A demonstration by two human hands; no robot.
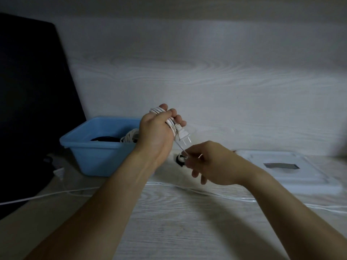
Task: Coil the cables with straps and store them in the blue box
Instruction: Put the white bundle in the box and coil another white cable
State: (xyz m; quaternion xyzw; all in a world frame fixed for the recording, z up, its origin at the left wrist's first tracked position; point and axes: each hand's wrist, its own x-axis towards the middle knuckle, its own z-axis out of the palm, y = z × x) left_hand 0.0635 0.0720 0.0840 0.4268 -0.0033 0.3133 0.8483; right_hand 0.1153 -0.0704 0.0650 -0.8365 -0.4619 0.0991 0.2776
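A dark panel stood at the left of the pale woodgrain bench, then the blue box holding coiled cables; the left hand had its grip clamped on a white coiled cable, the right hand pinched its loose strand, and a white board lay right, before a woodgrain wall

The left hand was raised, back toward the camera, its fingers curled shut around a coiled white cable whose plug jutted out below the grip. The right hand sat lower and to the right, thumb and forefinger pinching a thin strand just beneath that plug, the other fingers loose. Both forearms were bare.
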